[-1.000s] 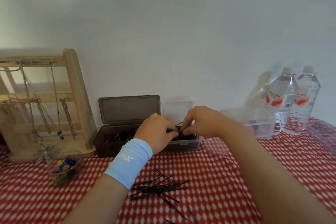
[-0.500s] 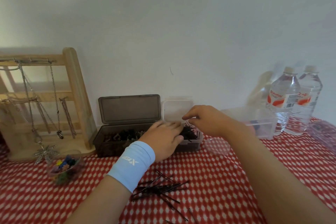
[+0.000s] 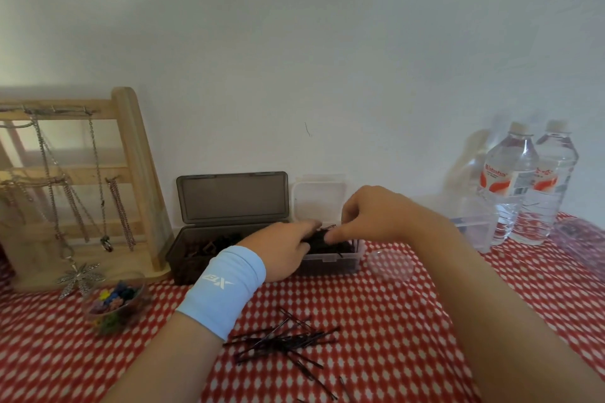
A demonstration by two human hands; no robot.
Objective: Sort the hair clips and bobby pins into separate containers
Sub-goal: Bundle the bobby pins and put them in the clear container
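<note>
A small clear box [image 3: 330, 260] full of black bobby pins stands at the back of the table. My left hand [image 3: 283, 249], with a light blue wristband, lies over its left side, fingers stretched flat onto the pins. My right hand [image 3: 370, 216] hovers over the same box, and its thumb and curled fingers pinch a few bobby pins [image 3: 327, 232] on top of the heap. Left of it, an open dark grey box [image 3: 193, 249] holds brown hair clips. A loose pile of bobby pins [image 3: 284, 340] lies on the checked cloth near me.
A wooden jewellery stand [image 3: 131, 173] with hanging chains fills the left side, and a small glass bowl of colourful clips [image 3: 114, 301] sits before it. On the right stand a clear empty container [image 3: 471, 222] and two water bottles [image 3: 510, 180]. The wall runs close behind.
My left hand has uncurled and now lies flat on the pins in the clear box. My right hand lifted slightly, then came back down onto the heap.
</note>
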